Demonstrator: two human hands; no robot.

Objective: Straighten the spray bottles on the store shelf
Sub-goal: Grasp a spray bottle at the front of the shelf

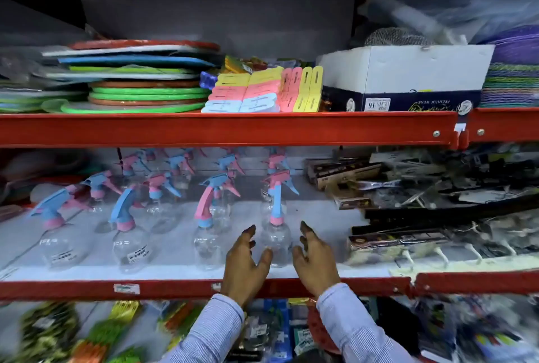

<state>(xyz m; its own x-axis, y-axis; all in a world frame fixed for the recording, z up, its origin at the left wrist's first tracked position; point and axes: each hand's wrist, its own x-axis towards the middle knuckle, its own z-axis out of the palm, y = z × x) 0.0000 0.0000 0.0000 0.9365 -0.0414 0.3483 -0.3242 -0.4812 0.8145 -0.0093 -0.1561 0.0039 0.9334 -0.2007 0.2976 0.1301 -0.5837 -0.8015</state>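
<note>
Hands flanking a spray bottle on the store shelf.
The left hand [243, 257] and right hand [316, 257] stood spread apart, grip unclosed, either side of the front-row clear spray bottle [275, 238] on the white shelf [175, 272].

Person's hands and sleeves, head view.
Left hand [244, 263], right hand [316, 260]: bare; long sleeves [215, 330] pale blue-and-white, finely striped.

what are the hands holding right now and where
Nothing yet: the left hand and right hand are open on either side of the clear spray bottle, flanking its body.
</note>
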